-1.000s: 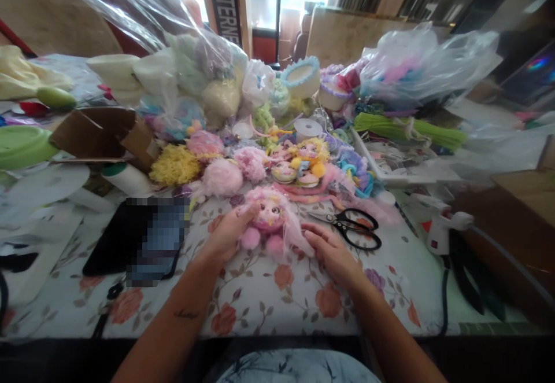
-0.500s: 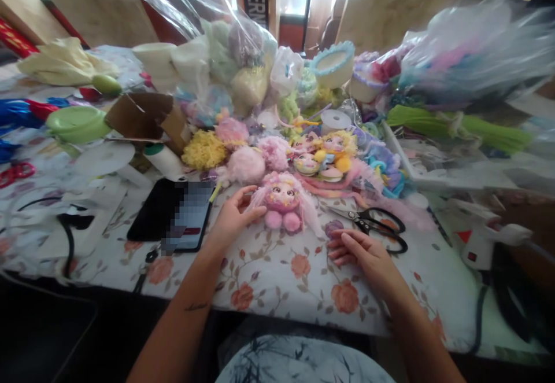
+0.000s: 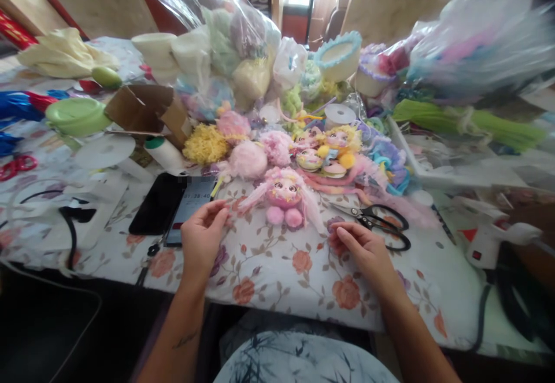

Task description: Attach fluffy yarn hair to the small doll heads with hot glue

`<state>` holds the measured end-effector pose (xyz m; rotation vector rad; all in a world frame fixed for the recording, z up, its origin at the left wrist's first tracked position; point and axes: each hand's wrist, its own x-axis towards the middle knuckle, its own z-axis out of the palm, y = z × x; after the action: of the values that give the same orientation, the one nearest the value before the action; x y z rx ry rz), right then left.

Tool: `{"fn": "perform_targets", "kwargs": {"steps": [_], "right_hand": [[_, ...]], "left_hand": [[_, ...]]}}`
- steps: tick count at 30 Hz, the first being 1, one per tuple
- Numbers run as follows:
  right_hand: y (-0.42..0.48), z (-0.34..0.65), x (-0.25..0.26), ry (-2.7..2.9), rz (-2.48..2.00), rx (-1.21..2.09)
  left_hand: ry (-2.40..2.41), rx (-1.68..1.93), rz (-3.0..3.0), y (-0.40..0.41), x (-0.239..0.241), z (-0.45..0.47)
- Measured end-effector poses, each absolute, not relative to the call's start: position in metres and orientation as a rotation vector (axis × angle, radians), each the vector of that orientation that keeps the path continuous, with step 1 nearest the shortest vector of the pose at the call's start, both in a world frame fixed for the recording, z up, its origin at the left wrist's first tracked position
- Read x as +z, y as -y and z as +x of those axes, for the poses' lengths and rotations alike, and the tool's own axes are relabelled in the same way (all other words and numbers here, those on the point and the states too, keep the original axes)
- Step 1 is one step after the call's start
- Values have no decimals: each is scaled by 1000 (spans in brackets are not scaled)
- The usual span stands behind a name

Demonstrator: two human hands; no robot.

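Observation:
A small pink doll (image 3: pixel 285 198) sits upright on the flowered tablecloth, with long pale pink hair tufts and two pink pompom feet. My left hand (image 3: pixel 203 235) hovers left of it, over the edge of a phone (image 3: pixel 187 212); its fingers are loosely bent and hold nothing visible. To the doll's right, my right hand (image 3: pixel 362 247) stays apart from it, fingers loosely curled and empty. Just beyond that hand lie black-handled scissors (image 3: pixel 381 221), blades toward the doll.
Behind the doll are a pink pompom (image 3: pixel 248 159), a yellow pompom (image 3: pixel 205 144) and several finished dolls (image 3: pixel 340 140). A thread cone (image 3: pixel 163 154) and cardboard box (image 3: pixel 147 108) stand left. At right are a white tray (image 3: pixel 405 146) and a glue gun (image 3: pixel 483 244).
My left hand has let go of the doll and drawn back to the left, over the phone. The doll's left hair tuft now spreads outward. My right hand's fingers have curled slightly.

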<state>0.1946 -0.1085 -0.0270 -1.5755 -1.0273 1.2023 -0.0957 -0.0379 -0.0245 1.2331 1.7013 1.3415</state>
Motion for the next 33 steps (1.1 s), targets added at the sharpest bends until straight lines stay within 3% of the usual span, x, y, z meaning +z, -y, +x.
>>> {"fn": "perform_targets", "kwargs": {"steps": [5, 9, 12, 23, 28, 33], "right_hand": [[105, 188, -23, 1037, -1550, 1196], [105, 185, -25, 1023, -1556, 1149], [106, 184, -27, 1023, -1554, 1123], [107, 183, -29, 1061, -1595, 1097], [108, 184, -28, 1060, -1586, 1105], [106, 183, -26, 1088, -1602, 1095]], "left_hand": [[-1738, 1396, 1839, 27, -4, -76], [-1621, 1041, 2081, -3, -1, -52], [-1538, 870, 1944, -21, -7, -43], [-1127, 1120, 801, -5, -12, -78], [-1347, 1342, 894, 23, -7, -103], [-1780, 1559, 1564, 49, 12, -89]]}}
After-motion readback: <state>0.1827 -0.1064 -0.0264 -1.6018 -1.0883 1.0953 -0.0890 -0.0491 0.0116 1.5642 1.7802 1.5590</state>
